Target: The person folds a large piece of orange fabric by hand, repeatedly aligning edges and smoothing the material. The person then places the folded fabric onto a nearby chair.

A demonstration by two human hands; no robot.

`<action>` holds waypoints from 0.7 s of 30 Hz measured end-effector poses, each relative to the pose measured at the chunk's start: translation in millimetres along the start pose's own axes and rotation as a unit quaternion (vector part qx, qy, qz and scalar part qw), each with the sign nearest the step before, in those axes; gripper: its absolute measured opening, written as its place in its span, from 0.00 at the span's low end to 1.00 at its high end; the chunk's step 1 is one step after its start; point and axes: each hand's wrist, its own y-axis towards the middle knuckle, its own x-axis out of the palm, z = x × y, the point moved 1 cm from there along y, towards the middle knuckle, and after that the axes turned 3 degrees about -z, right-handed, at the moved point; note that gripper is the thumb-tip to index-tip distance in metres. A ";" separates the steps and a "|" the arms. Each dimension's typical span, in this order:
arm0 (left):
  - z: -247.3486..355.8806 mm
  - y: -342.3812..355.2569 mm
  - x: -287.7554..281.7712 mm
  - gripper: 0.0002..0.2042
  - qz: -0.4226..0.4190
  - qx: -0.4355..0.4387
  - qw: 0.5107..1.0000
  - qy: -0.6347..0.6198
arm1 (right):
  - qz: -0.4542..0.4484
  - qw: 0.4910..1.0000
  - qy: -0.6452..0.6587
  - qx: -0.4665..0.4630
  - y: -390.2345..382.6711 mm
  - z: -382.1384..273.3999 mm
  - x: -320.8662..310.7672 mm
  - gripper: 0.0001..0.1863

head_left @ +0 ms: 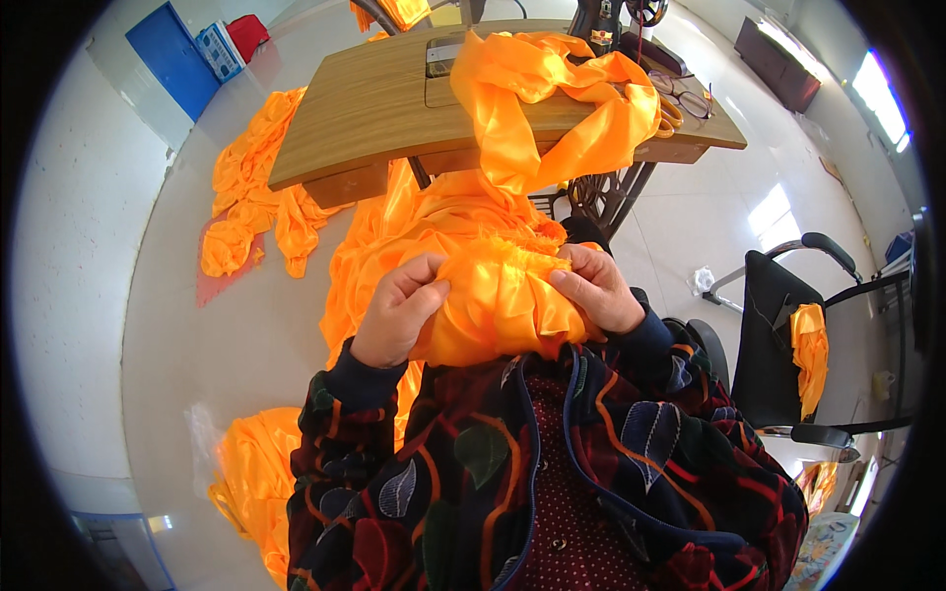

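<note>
L hand [399,313] + R hand [597,290] pinching orange cloth [503,310]. Beyond grip: table [365,108] w/ glasses [694,103], edge partly covered by orange drape [507,123]. R of grip: chair [764,369].

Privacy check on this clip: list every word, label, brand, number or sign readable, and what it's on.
Black sewing machine: small badge, lettering too small to read.
Blue-and-white package: printed marks, too small to read.
Orange fabric in the hands: no text visible.
Nothing clearly legible.

Orange satin cloth [507,305] hides part of the bench [365,108] and some fingers; the top edge cuts off the black sewing machine [596,22].
</note>
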 end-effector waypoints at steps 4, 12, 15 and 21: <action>-3.4 -3.4 2.5 0.06 -0.011 -0.018 0.998 -0.055 | -0.002 1.000 0.023 0.014 -1.0 2.5 -0.3 0.11; -0.5 -3.8 6.1 0.04 -0.012 0.001 0.999 -0.040 | 0.007 0.998 0.044 0.040 -2.8 4.4 0.2 0.09; 2.2 -5.3 7.7 0.05 -0.020 0.035 0.999 0.013 | 0.007 0.997 0.059 0.042 -3.7 4.1 0.1 0.08; 6.5 -7.4 12.0 0.12 0.109 0.328 0.785 0.514 | -0.032 0.957 -0.266 -0.111 -3.4 -10.7 -1.8 0.11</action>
